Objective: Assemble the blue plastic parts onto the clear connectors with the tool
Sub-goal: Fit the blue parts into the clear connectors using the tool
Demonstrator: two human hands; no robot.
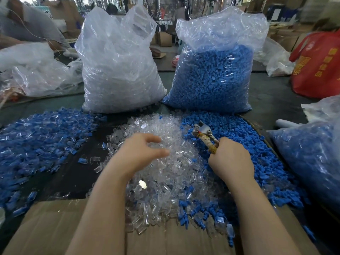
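Observation:
A heap of clear connectors (165, 173) lies in the middle of the table. To its right spreads a heap of loose blue plastic parts (244, 144). My left hand (141, 151) hovers over the clear heap with thumb and fingers spread and loosely bent; I see nothing held in it. My right hand (230, 161) grips the taped handles of a metal plier-like tool (203, 134), whose jaws point up and left over the edge of the blue heap. On the left lies a pile of assembled blue-and-clear pieces (36, 142).
Two tall plastic bags stand behind the heaps: one of clear connectors (119, 70), one of blue parts (213, 74). Another bag of assembled pieces (312, 159) sits at the right. Cardboard (55, 227) covers the near edge. A red bag (318, 67) and another person (27, 26) are at the far side.

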